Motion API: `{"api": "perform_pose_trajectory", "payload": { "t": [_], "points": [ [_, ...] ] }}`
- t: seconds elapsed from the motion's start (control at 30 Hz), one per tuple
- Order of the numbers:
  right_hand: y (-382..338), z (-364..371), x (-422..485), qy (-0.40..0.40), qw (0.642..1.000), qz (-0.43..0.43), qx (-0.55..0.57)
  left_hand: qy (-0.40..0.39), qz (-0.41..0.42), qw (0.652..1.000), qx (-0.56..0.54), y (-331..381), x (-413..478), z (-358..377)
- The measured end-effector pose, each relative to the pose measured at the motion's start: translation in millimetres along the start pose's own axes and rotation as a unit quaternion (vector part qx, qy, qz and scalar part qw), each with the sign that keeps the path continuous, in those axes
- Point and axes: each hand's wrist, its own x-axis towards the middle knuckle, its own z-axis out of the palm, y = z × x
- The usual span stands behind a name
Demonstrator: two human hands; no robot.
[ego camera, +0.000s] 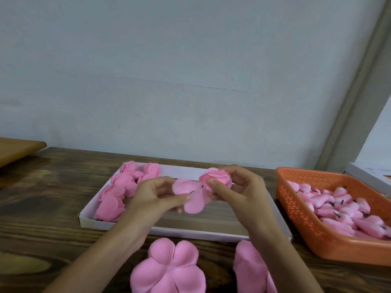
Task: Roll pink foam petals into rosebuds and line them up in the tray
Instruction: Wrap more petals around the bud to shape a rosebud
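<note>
- Right now my right fingers [220, 186] are curled round a half-rolled rosebud [218, 177], with the thumb pressed on its near side.
- My left fingers [179, 200] pinch the loose petals [190, 197] that spread from that same bud, close to a small dark mark at their middle.
- Both hold the piece in the air above the white tray [93, 222] — it touches nothing there.
- Finished roses [118, 193] lie along the tray's left end and in its far-left corner.
- On the tabletop [42, 208], just in front of the tray, lies a flat petal sheet [169, 269]. To its right, partly under my right forearm, is a second pile of petals [249, 267].
- Just beside the tray on the right, an orange basket [300, 225] holds pink buds with dark stems [347, 210].
</note>
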Motion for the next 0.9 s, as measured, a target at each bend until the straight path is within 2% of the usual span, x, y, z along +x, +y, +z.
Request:
{"api": "perform_pose_trajectory", "payload": {
  "t": [0.1, 0.2, 0.47, 0.57, 0.67, 0.8, 0.9],
  "points": [
    [1, -2, 1, -0.002, 1.000, 0.009, -0.001, 0.045, 0.007, 0.996, -0.073, -7, 1, 2],
    [-1, -1, 0, -0.028, 0.999, -0.008, -0.024, 0.097, 0.028, 0.991, -0.085, -10, 2, 6],
    [-7, 5, -6, -0.099, 0.994, -0.024, -0.046, 0.175, 0.117, 0.978, 0.006, -10, -5, 13],
    [-6, 7, -6, -0.104, 0.993, -0.024, -0.044, 0.164, 0.149, 0.975, 0.003, -11, -5, 14],
    [-7, 6, -5, -0.091, 0.994, -0.021, -0.048, 0.148, 0.127, 0.980, -0.036, -13, -1, 12],
    [-9, 4, -4, -0.074, 0.996, -0.017, -0.038, 0.162, 0.085, 0.982, -0.044, -19, 1, 11],
    [-9, 4, -5, -0.084, 0.995, -0.026, -0.049, 0.179, 0.033, 0.979, -0.095, -23, 1, 12]
  ]
}}
